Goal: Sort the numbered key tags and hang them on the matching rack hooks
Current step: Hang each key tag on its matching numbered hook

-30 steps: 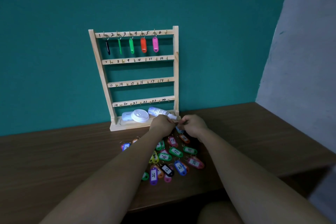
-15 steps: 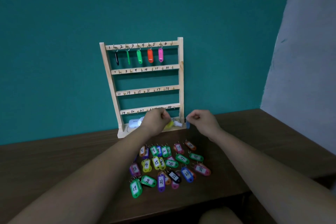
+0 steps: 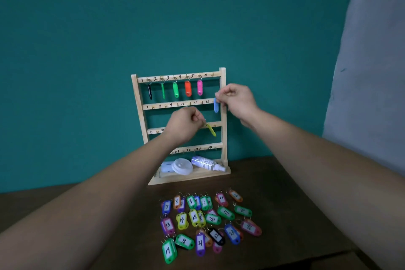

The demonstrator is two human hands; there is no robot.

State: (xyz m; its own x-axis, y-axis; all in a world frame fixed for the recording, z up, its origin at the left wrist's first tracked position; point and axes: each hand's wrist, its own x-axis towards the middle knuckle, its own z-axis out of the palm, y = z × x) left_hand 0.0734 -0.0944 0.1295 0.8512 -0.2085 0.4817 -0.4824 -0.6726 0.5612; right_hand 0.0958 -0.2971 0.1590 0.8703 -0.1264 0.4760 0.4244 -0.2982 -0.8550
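Observation:
A wooden key rack [image 3: 222, 85] with four numbered rails stands against the teal wall. Several coloured tags hang on its top rail, among them an orange tag [image 3: 188, 88]. My right hand [image 3: 237, 99] pinches the ring of a blue tag [image 3: 216, 105] beside the right end of the second rail. My left hand [image 3: 184, 125] holds a yellow tag [image 3: 211, 130] by its ring in front of the third rail. Several numbered tags [image 3: 208, 219] lie spread on the table below the rack.
A white lidded cup [image 3: 182, 166], a small white box [image 3: 166, 167] and a spray bottle [image 3: 206, 163] lie on the rack's base. The brown table [image 3: 285, 204] ends at a front edge near me. A grey wall [image 3: 372, 72] rises on the right.
Both hands have risen from the table up to the rack, the right carrying the blue tag to the second rail, the left carrying the yellow tag to the third rail.

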